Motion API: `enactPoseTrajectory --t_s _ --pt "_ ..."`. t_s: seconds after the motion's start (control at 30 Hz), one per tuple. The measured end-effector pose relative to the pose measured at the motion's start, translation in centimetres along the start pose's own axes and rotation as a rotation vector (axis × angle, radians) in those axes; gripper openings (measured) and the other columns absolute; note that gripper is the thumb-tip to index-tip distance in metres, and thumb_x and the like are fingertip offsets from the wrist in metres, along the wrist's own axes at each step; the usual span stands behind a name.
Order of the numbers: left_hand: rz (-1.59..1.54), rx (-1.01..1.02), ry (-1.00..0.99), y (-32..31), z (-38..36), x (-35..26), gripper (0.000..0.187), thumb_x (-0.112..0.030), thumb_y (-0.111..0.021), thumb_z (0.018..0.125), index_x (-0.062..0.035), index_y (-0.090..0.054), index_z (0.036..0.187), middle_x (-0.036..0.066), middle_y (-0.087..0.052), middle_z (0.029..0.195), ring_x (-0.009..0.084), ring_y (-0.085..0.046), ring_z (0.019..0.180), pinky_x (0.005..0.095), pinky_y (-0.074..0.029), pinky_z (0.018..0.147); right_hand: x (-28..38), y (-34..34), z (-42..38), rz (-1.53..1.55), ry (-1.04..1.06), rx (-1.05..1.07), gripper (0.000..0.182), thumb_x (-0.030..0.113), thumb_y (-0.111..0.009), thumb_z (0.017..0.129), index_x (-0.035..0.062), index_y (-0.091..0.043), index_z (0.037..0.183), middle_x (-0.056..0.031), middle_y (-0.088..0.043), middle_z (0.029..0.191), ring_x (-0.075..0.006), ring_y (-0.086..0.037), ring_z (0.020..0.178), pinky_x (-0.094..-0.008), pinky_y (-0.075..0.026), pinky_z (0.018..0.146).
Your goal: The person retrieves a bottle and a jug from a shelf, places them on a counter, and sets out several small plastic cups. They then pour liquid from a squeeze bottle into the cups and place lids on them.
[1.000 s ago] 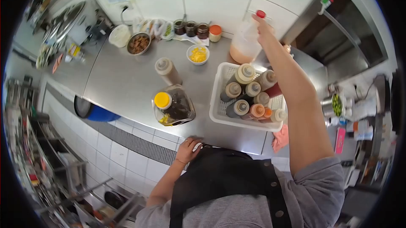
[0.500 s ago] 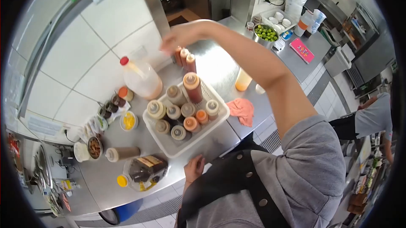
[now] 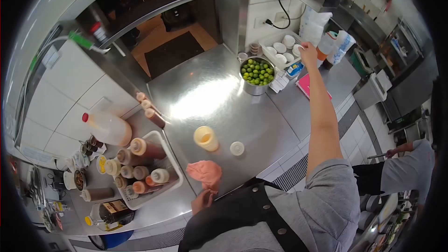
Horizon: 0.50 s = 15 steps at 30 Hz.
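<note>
Two bare hands in view, both mine. Right hand (image 3: 305, 52), arm stretched out: at the right end of a tray (image 3: 269, 57) of white cups (image 3: 280, 48), fingers bent and nearly together at the rightmost cup; I cannot tell whether they grip it. An orange-banded bottle (image 3: 326, 45) stands just beyond that hand. Left hand (image 3: 202, 201): at the near edge of the counter (image 3: 252, 172), fingers loosely curled, close by the lower end of a pink cloth (image 3: 204, 172); contact or hold cannot be told. Beyond the cloth stands an open bottle (image 3: 206, 139), a white lid (image 3: 237, 148) lying apart to its right. A pot (image 3: 255, 89) of limes (image 3: 257, 71) stands beside the tray; my forearm partly hides a pink notebook (image 3: 304, 85).
</note>
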<state>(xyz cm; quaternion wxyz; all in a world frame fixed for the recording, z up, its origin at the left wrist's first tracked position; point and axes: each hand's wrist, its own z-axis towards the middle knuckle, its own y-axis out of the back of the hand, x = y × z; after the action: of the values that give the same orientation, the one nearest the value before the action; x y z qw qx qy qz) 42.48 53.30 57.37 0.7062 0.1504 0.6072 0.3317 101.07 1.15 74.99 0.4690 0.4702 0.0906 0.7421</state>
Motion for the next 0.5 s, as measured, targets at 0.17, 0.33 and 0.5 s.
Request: enactPoseTrajectory --t_s 0.17,0.33,0.5 --pt "0.237 0.230 0.278 -3.3 1.4 -2.6 0.024 -0.022 -0.079 0.092 -0.0177 -0.070 0.114 0.011 -0.074 0.081 0.0307 -0.074 0.071 0.0396 -0.057 0.066 -7.1 -5.5 2.9 -0.114 0.102 0.173 0.033 0.026 -0.085 0.080 0.0039 -0.075 0.102 -0.0176 -0.074 0.102 -0.0362 -0.071 0.099 -0.0434 -0.056 0.089" --pt "0.127 0.138 0.374 -2.8 6.6 -7.2 0.028 -0.023 -0.079 0.091 -0.0168 -0.069 0.116 0.012 -0.069 0.073 0.0306 -0.070 0.066 0.0379 -0.054 0.063 -12.4 -12.8 6.9 -0.301 0.069 0.427 0.029 0.022 -0.081 0.081 0.0033 -0.076 0.103 -0.0210 -0.074 0.106 -0.0424 -0.069 0.103 -0.0480 -0.056 0.092" --pt "0.130 -0.146 0.514 -4.4 10.6 -7.9 0.033 -0.019 -0.079 0.091 -0.0119 -0.066 0.121 0.002 -0.060 0.064 0.0203 -0.060 0.056 0.0355 -0.048 0.057 -13.5 -17.6 8.2 -0.363 -0.192 0.494 0.027 0.010 -0.071 0.085 0.0011 -0.073 0.110 -0.0287 -0.063 0.131 -0.0453 -0.064 0.118 -0.0499 -0.054 0.101"
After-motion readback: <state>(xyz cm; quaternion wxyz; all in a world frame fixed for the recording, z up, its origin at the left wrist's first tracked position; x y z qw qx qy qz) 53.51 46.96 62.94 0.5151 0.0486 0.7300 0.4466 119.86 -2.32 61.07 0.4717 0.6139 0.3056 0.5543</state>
